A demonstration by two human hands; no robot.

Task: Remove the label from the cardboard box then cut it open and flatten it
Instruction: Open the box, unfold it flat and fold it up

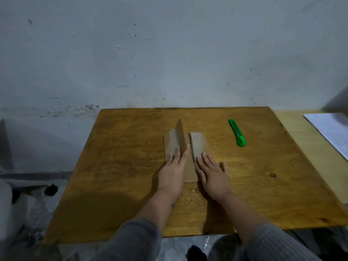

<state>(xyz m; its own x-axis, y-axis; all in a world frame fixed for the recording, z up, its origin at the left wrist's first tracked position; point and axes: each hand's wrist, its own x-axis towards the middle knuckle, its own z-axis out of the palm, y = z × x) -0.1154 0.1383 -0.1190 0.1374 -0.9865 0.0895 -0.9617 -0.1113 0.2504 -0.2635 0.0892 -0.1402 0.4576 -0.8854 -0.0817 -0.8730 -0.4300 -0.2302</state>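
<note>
While both hands pressed down near the middle of the frame, the cardboard box (185,147) lay cut open on the wooden table (122,176), mostly spread flat. The left hand (172,173) lay open, palm down, its fingers spread over the left panel, gripping nothing. One flap just above that hand stood up at a tilt, its point toward the top of the frame. The right hand (211,173) was likewise flat and open, fingers splayed, fingertips resting on the right panel, which looked glossy, perhaps taped. Grey sleeves (135,240) covered both forearms toward the bottom of the frame. A green utility knife (237,132) lay on the table to the upper right of the cardboard, well apart from both hands. At the right edge, a sheet of white paper (331,132) rested on a paler surface.
</note>
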